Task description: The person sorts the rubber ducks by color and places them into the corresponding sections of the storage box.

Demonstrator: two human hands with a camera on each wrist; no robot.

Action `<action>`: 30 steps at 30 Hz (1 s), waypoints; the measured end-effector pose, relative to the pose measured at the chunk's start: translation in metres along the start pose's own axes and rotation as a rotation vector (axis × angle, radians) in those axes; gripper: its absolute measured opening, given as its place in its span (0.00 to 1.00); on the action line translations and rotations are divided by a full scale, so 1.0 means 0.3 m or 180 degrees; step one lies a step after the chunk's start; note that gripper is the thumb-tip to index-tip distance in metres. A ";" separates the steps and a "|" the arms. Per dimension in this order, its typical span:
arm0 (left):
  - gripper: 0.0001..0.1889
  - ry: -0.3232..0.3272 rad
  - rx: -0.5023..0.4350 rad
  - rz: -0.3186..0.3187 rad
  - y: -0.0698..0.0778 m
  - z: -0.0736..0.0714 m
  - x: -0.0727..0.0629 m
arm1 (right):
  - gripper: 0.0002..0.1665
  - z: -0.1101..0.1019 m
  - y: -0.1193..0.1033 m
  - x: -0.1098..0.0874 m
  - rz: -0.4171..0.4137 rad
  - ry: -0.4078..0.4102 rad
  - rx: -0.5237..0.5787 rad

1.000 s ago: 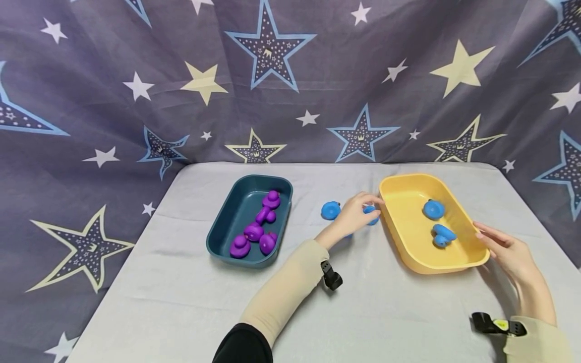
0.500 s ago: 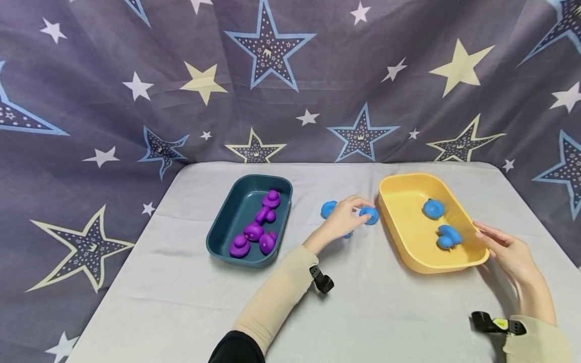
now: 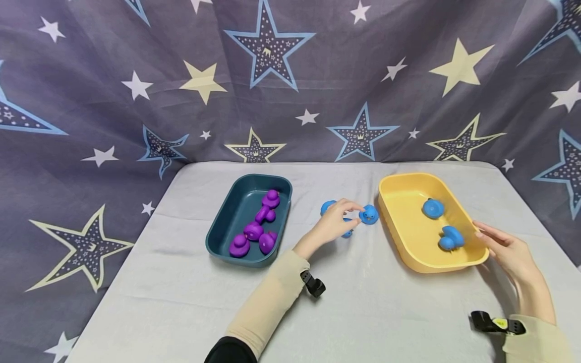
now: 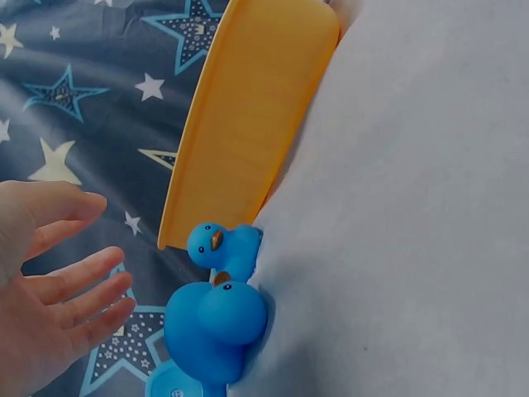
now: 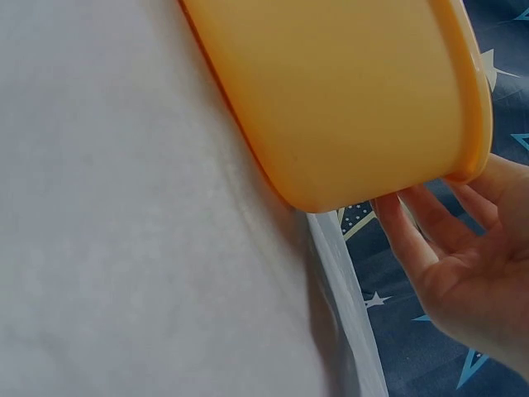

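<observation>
My left hand (image 3: 335, 223) hovers among three blue rubber ducks on the white cloth, its fingers loosely extended and holding nothing. One duck (image 3: 368, 215) stands just right of its fingertips, a second (image 3: 347, 233) is partly covered below the hand, and a third (image 3: 327, 207) peeks out behind it. In the left wrist view the fingers (image 4: 87, 302) are spread apart from the ducks. At the right, my right hand (image 3: 515, 257) touches the outer side and rim of the yellow tray (image 3: 405, 252) with fairly straight fingers. Two blue ducks, one upright (image 3: 433, 208) and one tipped (image 3: 451, 238), are in that tray.
On the left stands a dark green tray (image 3: 227, 222) holding several purple rubber ducks (image 3: 253, 231). A star-patterned cloth (image 3: 281, 101) hangs behind the table's back edge. Each wrist wears a black strap with a small device.
My left hand has drawn back leftward from the yellow tray's rim, uncovering the nearest duck. The tipped duck inside the tray has shifted slightly right. My right hand stays at the rim.
</observation>
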State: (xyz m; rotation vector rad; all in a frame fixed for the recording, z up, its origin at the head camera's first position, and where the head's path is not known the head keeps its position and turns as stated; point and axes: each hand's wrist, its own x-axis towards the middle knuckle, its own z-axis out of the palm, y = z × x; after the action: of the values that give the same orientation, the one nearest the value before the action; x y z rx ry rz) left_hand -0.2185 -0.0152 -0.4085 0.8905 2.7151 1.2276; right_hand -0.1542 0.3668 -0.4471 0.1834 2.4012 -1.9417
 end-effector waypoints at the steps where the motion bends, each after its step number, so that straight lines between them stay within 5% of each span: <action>1: 0.14 -0.0007 0.0024 -0.0002 -0.001 -0.003 -0.004 | 0.24 -0.001 0.001 0.001 0.0001 0.0007 -0.0066; 18: 0.16 -0.0169 0.0348 -0.0072 -0.037 -0.013 -0.052 | 0.20 0.015 -0.025 -0.018 -0.0079 -0.0035 0.0249; 30: 0.18 -0.0126 0.0489 -0.0136 -0.052 -0.003 -0.068 | 0.21 0.017 -0.027 -0.016 -0.0077 0.0020 0.0046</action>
State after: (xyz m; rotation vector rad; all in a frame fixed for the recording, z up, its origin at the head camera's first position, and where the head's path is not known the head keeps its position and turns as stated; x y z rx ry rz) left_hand -0.2094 -0.0343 -0.4228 0.8555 2.8116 0.9942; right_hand -0.1506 0.3600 -0.4398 0.1618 2.4051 -1.9719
